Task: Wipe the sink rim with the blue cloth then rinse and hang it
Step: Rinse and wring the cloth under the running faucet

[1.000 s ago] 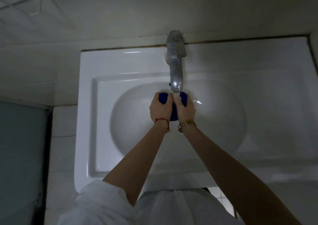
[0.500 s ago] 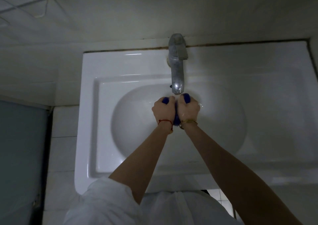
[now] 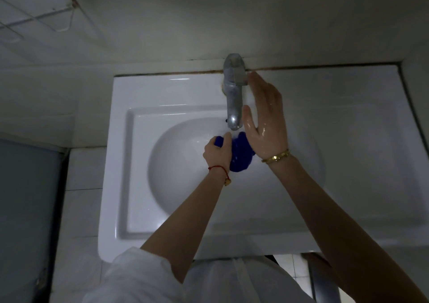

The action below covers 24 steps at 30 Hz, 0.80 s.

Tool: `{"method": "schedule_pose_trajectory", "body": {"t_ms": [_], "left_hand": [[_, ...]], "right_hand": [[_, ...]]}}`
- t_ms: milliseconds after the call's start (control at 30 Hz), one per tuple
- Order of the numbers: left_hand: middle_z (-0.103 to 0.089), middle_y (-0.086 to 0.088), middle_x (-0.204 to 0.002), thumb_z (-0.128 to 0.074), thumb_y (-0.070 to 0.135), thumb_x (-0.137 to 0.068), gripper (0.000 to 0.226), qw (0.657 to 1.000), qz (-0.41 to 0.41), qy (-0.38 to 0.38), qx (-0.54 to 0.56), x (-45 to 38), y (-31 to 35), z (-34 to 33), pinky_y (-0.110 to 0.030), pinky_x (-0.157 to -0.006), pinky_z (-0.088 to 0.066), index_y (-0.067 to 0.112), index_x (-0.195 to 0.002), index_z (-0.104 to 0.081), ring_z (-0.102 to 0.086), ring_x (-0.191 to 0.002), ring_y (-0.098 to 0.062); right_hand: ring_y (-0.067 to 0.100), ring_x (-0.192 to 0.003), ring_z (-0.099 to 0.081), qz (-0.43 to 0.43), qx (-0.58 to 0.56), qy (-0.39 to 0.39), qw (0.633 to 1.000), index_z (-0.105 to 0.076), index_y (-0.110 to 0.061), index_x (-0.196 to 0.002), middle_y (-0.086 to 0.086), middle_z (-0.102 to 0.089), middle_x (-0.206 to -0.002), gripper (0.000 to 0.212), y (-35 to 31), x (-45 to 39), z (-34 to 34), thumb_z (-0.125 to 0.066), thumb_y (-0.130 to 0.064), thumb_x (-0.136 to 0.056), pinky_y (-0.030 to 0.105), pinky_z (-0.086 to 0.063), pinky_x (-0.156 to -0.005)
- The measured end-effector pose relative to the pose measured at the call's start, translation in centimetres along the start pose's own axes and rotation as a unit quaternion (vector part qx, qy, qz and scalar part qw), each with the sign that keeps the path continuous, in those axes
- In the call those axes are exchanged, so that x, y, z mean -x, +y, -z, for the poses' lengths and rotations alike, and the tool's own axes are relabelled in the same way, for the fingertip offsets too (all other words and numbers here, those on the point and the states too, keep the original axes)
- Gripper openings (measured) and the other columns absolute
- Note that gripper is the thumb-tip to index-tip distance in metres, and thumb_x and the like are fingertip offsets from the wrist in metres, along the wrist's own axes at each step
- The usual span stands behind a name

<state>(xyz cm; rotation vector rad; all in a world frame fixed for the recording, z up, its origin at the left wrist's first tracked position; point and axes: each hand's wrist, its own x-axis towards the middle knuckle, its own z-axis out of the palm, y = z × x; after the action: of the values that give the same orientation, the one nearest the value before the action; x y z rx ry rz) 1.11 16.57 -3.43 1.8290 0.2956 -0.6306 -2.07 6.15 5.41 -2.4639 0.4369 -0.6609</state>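
Over the sink (image 3: 120,163) bowl, just under the tap (image 3: 234,94), her left hand (image 3: 218,155) gripped the bunched blue cloth (image 3: 240,156). Her wet right hand (image 3: 267,119) was spread open, fingertips at the tap handle near the back rim.

I'm in a bathroom, prob. at home: white sink (image 3: 120,140) w/ metal tap (image 3: 233,94), tiled wall (image 3: 34,19) & floor (image 3: 79,210).

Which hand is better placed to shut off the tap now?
The right hand, probably. It is open, with its fingertips beside the faucet handle, and it holds nothing. The left hand grips the bunched blue cloth under the spout.
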Motion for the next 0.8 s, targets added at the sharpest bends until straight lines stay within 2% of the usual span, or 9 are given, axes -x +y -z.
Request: {"method": "schedule_pose_trajectory", "body": {"t_ms": [167, 267, 333, 400, 500, 533, 600, 700, 800], "left_hand": [[-0.062, 0.006, -0.066, -0.061, 0.037, -0.093, 0.029, 1.000, -0.023, -0.003, 0.000, 0.1, -0.1, 0.6, -0.014, -0.052, -0.042, 0.022, -0.069, -0.058, -0.057, -0.062, -0.005], [-0.063, 0.006, -0.067, -0.062, 0.036, -0.093, 0.027, 1.000, -0.030, -0.006, 0.005, 0.1, -0.3, 1.1, -0.016, -0.054, -0.043, 0.022, -0.071, -0.059, -0.059, -0.063, -0.005], [-0.064, 0.004, -0.068, -0.062, 0.037, -0.093, 0.027, 0.999, -0.030, -0.007, 0.009, 0.2, -0.3, 1.5, -0.018, -0.056, -0.045, 0.021, -0.071, -0.060, -0.060, -0.065, -0.007], [-0.065, 0.003, -0.069, -0.063, 0.037, -0.093, 0.026, 0.999, -0.031, -0.009, 0.012, 0.2, -0.4, 1.8, -0.020, -0.058, -0.048, 0.021, -0.072, -0.061, -0.062, -0.067, -0.011], [-0.064, -0.001, -0.069, -0.062, 0.030, -0.093, 0.025, 0.999, -0.036, -0.019, 0.022, 0.2, -0.5, 2.4, -0.025, -0.062, -0.049, 0.013, -0.074, -0.063, -0.060, -0.067, -0.014], [-0.065, -0.003, -0.070, -0.062, 0.027, -0.093, 0.025, 0.999, -0.039, -0.026, 0.023, 0.2, -0.5, 2.5, -0.027, -0.064, -0.050, 0.009, -0.077, -0.065, -0.060, -0.068, -0.015], [-0.067, -0.008, -0.075, -0.061, 0.023, -0.093, 0.022, 0.998, -0.044, -0.051, 0.014, 0.2, -0.5, 2.8, -0.030, -0.069, -0.053, 0.005, -0.081, -0.067, -0.061, -0.071, -0.015], [-0.068, -0.003, -0.077, -0.061, 0.023, -0.092, 0.017, 0.995, -0.043, -0.088, -0.001, 0.3, -0.4, 2.9, -0.035, -0.073, -0.056, 0.015, -0.078, -0.067, -0.062, -0.073, -0.014], [-0.067, 0.000, -0.074, -0.063, 0.024, -0.092, 0.017, 0.996, -0.034, -0.077, 0.012, 0.4, -0.5, 3.0, -0.033, -0.071, -0.054, 0.015, -0.077, -0.066, -0.062, -0.072, -0.012]], "right_hand": [[0.026, -0.133, -0.043, 0.046, 0.029, -0.005, 0.999, -0.044, -0.005, -0.141, 0.011, -0.046, -0.145, 0.047, -0.3, -0.3, -0.5, -0.049, -0.018, -0.096, 0.034, -0.029, -0.114], [0.027, -0.129, -0.048, 0.056, 0.058, 0.007, 0.997, -0.050, -0.005, -0.137, 0.011, -0.052, -0.140, 0.042, 0.0, 1.0, -0.7, -0.046, -0.019, -0.097, 0.035, -0.035, -0.110], [0.026, -0.131, -0.046, 0.054, 0.052, -0.017, 0.997, -0.046, -0.007, -0.140, 0.009, -0.048, -0.144, 0.045, 0.4, 1.6, -0.8, -0.037, -0.026, -0.101, 0.036, -0.033, -0.112], [0.023, -0.131, -0.046, 0.008, 0.009, 0.007, 1.000, -0.044, -0.010, -0.142, 0.007, -0.046, -0.146, 0.046, 0.7, 2.8, -1.1, -0.033, -0.030, -0.102, 0.035, -0.035, -0.111], [0.015, -0.109, -0.057, -0.203, -0.069, 0.087, 0.973, -0.044, -0.024, -0.140, -0.004, -0.048, -0.137, 0.045, 0.7, 5.3, -2.1, -0.038, -0.043, -0.099, 0.034, -0.054, -0.086], [0.013, -0.102, -0.058, -0.281, -0.081, 0.060, 0.954, -0.043, -0.029, -0.138, -0.005, -0.049, -0.134, 0.048, 0.8, 6.0, -2.5, -0.038, -0.051, -0.096, 0.035, -0.056, -0.081], [0.015, -0.102, -0.058, -0.423, -0.138, -0.057, 0.894, -0.042, -0.033, -0.138, -0.003, -0.051, -0.133, 0.056, 1.4, 6.7, -3.6, -0.039, -0.064, -0.091, 0.038, -0.055, -0.084], [0.022, -0.105, -0.057, -0.567, -0.295, -0.172, 0.750, -0.051, -0.028, -0.125, 0.004, -0.056, -0.129, 0.056, 1.8, 6.5, -4.7, -0.046, -0.068, -0.086, 0.046, -0.053, -0.091], [0.029, -0.107, -0.060, -0.642, -0.425, -0.184, 0.611, -0.056, -0.021, -0.124, 0.008, -0.061, -0.123, 0.065, 1.9, 6.9, -5.5, -0.060, -0.067, -0.078, 0.051, -0.052, -0.091]]}}
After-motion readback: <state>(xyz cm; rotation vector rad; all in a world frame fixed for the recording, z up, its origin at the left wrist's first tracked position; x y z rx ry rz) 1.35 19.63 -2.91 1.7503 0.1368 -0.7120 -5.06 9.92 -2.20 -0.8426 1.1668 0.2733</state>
